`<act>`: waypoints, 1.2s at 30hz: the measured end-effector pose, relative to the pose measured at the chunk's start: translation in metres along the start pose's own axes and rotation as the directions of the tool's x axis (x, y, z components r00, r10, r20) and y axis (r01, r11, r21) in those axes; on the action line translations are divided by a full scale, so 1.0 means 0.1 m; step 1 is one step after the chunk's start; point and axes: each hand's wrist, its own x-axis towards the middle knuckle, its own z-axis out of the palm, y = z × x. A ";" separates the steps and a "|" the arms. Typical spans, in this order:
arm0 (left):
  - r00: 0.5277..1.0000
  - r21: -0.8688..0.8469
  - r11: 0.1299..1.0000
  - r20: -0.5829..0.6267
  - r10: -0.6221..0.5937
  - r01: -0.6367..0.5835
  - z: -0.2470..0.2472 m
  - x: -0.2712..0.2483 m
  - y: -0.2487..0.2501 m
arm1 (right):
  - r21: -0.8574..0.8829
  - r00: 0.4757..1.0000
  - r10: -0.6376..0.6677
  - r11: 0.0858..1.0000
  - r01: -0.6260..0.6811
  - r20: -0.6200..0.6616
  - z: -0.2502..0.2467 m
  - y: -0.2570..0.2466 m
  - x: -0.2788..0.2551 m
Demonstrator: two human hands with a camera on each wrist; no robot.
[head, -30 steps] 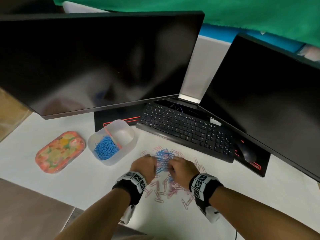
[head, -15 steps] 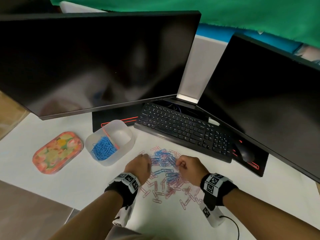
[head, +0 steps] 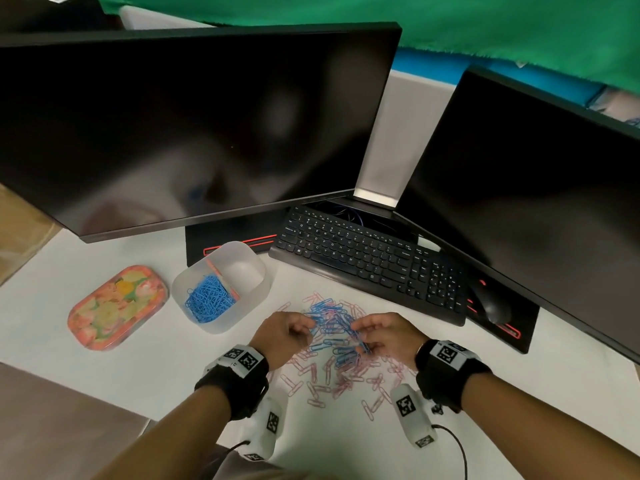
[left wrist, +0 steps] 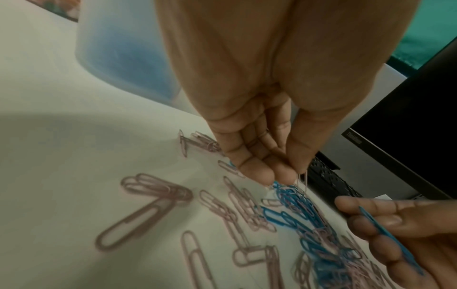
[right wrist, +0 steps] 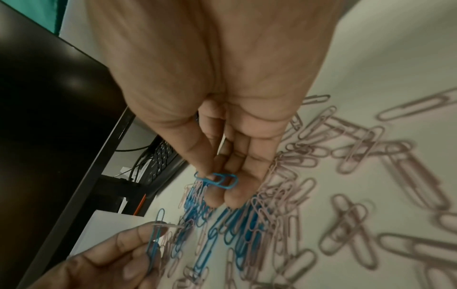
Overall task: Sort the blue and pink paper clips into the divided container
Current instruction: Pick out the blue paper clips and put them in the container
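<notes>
A mixed pile of blue and pink paper clips (head: 332, 329) lies on the white desk in front of the keyboard. My left hand (head: 306, 332) is at the pile's left edge and pinches a blue clip (right wrist: 154, 234) between thumb and fingers. At the pile's right edge my right hand (head: 360, 336) pinches another blue clip (right wrist: 217, 179) just above the heap. The translucent divided container (head: 194, 317) stands to the left. Its near compartment holds several blue clips (head: 207, 299). Nothing shows in its far compartment (head: 244, 271).
A flowered lid (head: 116, 306) lies left of the container. The black keyboard (head: 363, 261) and a mouse (head: 493, 304) sit behind the pile, under two dark monitors (head: 194, 126). Loose pink clips (head: 311, 382) are scattered toward me.
Both hands were pressed together on the pile; they have since drawn apart to its two sides, and each now pinches a blue clip.
</notes>
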 end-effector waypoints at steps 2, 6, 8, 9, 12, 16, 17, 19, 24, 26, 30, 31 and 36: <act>1.000 0.014 1.000 0.002 0.003 -0.003 0.00 -0.01 0.02 | 0.020 1.000 0.012 1.000 -0.012 -0.006 0.02 0.01 0.01; 0.999 0.072 0.997 0.034 -0.027 0.025 -0.01 -0.04 0.03 | 0.026 0.997 0.039 0.999 -0.037 -0.071 0.06 0.01 0.05; 0.998 0.068 0.997 0.052 -0.041 0.038 -0.01 -0.06 0.05 | -0.088 0.996 0.020 0.996 -0.027 -0.082 0.12 -0.03 0.03; 0.997 0.055 0.998 0.063 -0.047 0.043 0.00 -0.08 0.06 | -0.217 0.995 -0.016 0.976 -0.006 -0.098 0.16 -0.05 0.02; 0.993 -0.022 0.998 0.104 -0.049 0.052 0.02 -0.10 0.13 | -0.517 0.982 -0.164 0.851 0.092 -0.095 0.31 -0.05 0.02; 0.989 -0.110 0.993 0.145 -0.031 0.047 0.01 -0.14 0.19 | -0.548 0.976 -0.210 0.823 0.148 -0.053 0.42 -0.04 0.07; 0.988 -0.125 0.991 0.150 -0.032 0.051 0.00 -0.15 0.20 | -0.558 0.971 -0.232 0.813 0.168 -0.047 0.43 -0.05 0.06; 0.988 -0.158 0.985 0.150 -0.040 0.064 -0.02 -0.16 0.19 | -0.579 0.964 -0.260 0.794 0.183 -0.052 0.43 -0.05 0.06; 0.987 -0.197 0.976 0.146 -0.061 0.090 -0.09 -0.18 0.16 | -0.698 0.948 -0.292 0.706 0.122 -0.130 0.36 -0.04 0.08; 0.989 -0.244 0.965 0.137 -0.059 0.092 -0.12 -0.20 0.14 | -0.777 0.954 -0.266 0.626 0.062 -0.137 0.35 -0.03 0.07; 0.997 -0.321 0.945 0.072 -0.037 0.058 -0.14 -0.20 0.14 | -0.860 0.957 -0.263 0.509 0.033 -0.119 0.37 -0.04 0.01; 0.997 -0.362 0.930 0.058 -0.040 0.058 -0.14 -0.20 0.14 | -0.861 0.949 -0.289 0.508 0.042 -0.124 0.38 -0.05 0.00; 0.995 -0.598 0.795 0.051 -0.085 0.099 -0.10 -0.21 0.15 | -0.896 0.922 -0.387 0.402 0.187 0.018 0.54 -0.07 0.00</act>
